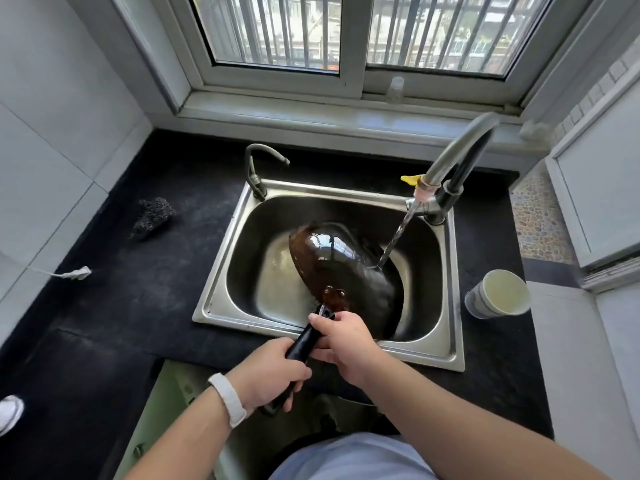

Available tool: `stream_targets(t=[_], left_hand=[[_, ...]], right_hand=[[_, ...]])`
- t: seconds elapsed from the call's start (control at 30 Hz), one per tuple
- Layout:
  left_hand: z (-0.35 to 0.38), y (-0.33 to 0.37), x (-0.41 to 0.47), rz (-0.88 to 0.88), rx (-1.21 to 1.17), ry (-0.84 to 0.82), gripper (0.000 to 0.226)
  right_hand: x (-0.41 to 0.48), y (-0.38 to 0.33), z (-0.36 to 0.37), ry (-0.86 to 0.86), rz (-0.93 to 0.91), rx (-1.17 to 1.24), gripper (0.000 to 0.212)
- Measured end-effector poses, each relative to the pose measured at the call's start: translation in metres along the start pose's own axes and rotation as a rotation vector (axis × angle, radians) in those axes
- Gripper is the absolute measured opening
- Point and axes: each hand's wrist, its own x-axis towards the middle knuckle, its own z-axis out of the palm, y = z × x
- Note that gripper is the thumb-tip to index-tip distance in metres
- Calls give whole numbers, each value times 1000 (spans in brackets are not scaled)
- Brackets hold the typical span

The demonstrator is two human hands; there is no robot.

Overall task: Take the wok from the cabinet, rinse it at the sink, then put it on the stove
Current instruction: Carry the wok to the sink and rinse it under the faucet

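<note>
Rinsing looks to be the step in hand; the wok (332,254) sits tilted on edge inside the sink (214,296), so that the stream (398,233) from the tap (450,154) strikes its right flank and sheets off into the basin rather than pooling; whether its lower rim touches the sink floor cannot be told. Both hands clasp the long black handle (306,341); the left hand (270,372) wraps the far end for leverage, while the right hand (343,344) curls round it nearer the rivets, probably to steer the tilt and take the weight. A cup (498,294) stands on the counter to the right of the sink, apart from the splash; the stove is not in view, so the carry there is yet to come.
</note>
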Motion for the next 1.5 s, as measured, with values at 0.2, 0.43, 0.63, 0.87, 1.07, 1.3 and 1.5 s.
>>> stream_targets(t=[0.2, 0.43, 0.63, 0.87, 1.07, 1.3, 1.5], left_hand=[[-7, -39, -13, 13, -108, 19, 18], [-3, -61, -14, 18, -174, 3, 19], [2, -63, -9, 58, -78, 16, 16], [6, -61, -5, 87, 18, 54, 17], [8, -65, -9, 86, 24, 90, 17], [13, -69, -15, 94, -52, 124, 17], [18, -66, -21, 104, -103, 154, 21]], right_hand=[[-3, 21, 18, -14, 22, -67, 29], [-3, 37, 24, 25, 6, -146, 30], [-2, 37, 20, 68, -22, -198, 26], [-5, 32, 18, 87, -61, -240, 25], [-11, 29, 20, 68, -81, -339, 20], [-11, 27, 24, 24, -81, -411, 45], [-11, 23, 29, 19, -108, -490, 46]])
